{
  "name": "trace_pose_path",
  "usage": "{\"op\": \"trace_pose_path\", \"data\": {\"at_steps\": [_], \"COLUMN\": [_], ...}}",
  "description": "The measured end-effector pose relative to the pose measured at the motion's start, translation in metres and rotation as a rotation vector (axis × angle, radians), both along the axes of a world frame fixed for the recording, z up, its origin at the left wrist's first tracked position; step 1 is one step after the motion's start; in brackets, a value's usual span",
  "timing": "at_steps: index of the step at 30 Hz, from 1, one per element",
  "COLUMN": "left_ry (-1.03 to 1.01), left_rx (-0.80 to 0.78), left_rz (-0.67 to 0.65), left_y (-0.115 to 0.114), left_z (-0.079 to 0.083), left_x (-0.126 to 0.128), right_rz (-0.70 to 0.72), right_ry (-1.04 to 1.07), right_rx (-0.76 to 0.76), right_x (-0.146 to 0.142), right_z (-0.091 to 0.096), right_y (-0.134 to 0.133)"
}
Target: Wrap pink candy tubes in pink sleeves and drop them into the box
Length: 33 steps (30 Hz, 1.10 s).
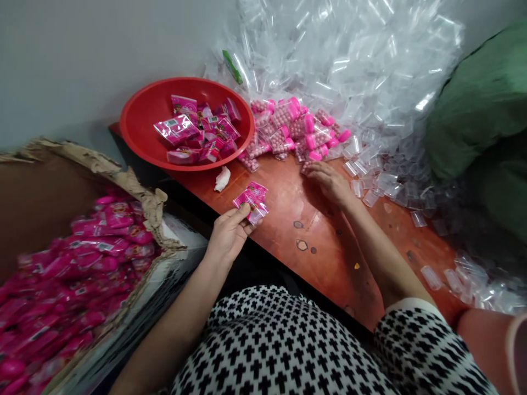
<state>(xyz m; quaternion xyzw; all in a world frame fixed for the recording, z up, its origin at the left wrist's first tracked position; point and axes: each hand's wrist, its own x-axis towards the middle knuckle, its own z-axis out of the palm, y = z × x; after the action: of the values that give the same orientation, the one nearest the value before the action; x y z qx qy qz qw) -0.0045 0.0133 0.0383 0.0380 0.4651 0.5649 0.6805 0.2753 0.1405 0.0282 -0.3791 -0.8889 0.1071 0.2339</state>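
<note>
My left hand (229, 232) pinches a pink printed sachet (252, 202) just above the near edge of the red-brown table (329, 258). My right hand (329, 182) lies palm down on the table with its fingers curled at the foot of a pile of small clear tubes filled with pink beads and capped in pink (288, 131). I cannot make out whether those fingers hold a tube.
A red bowl (142, 123) holds several pink sachets. A torn cardboard box (61, 263) at the left is full of pink packets. Empty clear tubes (354, 60) are heaped at the back and right. A crumpled white scrap (222, 179) lies beside the bowl. Green cloth (481, 109) lies at right.
</note>
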Motion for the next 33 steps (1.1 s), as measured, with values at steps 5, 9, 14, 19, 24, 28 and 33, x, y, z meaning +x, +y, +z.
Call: {"op": "trace_pose_path", "data": {"at_steps": [5, 9, 14, 19, 24, 28, 33], "left_ry": [-0.008, 0.021, -0.040, -0.123, -0.216, -0.247, -0.236], "left_rx": [-0.017, -0.028, -0.070, -0.107, -0.113, -0.056, 0.023], "left_rz": [-0.004, 0.030, 0.121, 0.205, 0.223, 0.205, 0.181], "left_y": [0.002, 0.003, 0.005, 0.005, 0.007, 0.006, 0.003], "left_z": [0.004, 0.007, 0.008, 0.005, 0.000, -0.003, -0.005], "left_x": [0.004, 0.007, 0.008, 0.001, 0.001, 0.009, 0.016], "right_rz": [-0.369, -0.854, -0.941, -0.739, -0.404, -0.322, -0.344], "right_ry": [0.148, 0.061, 0.001, 0.531, 0.765, 0.736, 0.703], "right_rx": [-0.039, -0.168, -0.280, -0.481, -0.851, -0.931, -0.913], "right_x": [0.003, -0.019, -0.048, -0.069, -0.102, -0.127, -0.135], "right_z": [-0.004, 0.008, 0.011, 0.010, 0.025, 0.024, 0.016], "right_y": [-0.032, -0.026, -0.006, -0.033, -0.114, -0.150, -0.151]}}
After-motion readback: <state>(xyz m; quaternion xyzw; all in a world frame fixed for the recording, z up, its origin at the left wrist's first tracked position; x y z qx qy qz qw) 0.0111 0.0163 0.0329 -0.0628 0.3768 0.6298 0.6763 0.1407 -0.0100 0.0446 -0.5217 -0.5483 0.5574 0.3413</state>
